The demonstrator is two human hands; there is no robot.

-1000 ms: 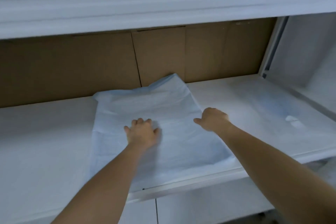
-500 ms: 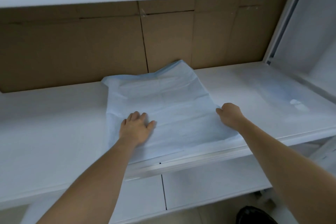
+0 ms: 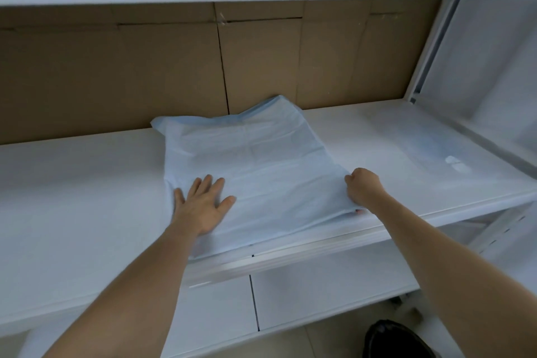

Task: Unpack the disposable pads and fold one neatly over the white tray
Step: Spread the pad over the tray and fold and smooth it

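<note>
A pale blue disposable pad (image 3: 247, 171) is spread on the white tray (image 3: 72, 197), its far edge rucked up against the brown cardboard backing (image 3: 116, 75). The left hand (image 3: 202, 205) is laid flat on the pad's near left part, fingers straight and splayed. The right hand (image 3: 363, 190) is curled at the pad's near right corner, and the edge appears pinched in it; the fingertips are hidden. Beyond the right hand, a clear plastic wrapper (image 3: 430, 151) is seen lying on the tray. A dark shoe (image 3: 398, 340) is seen below the right forearm.
</note>
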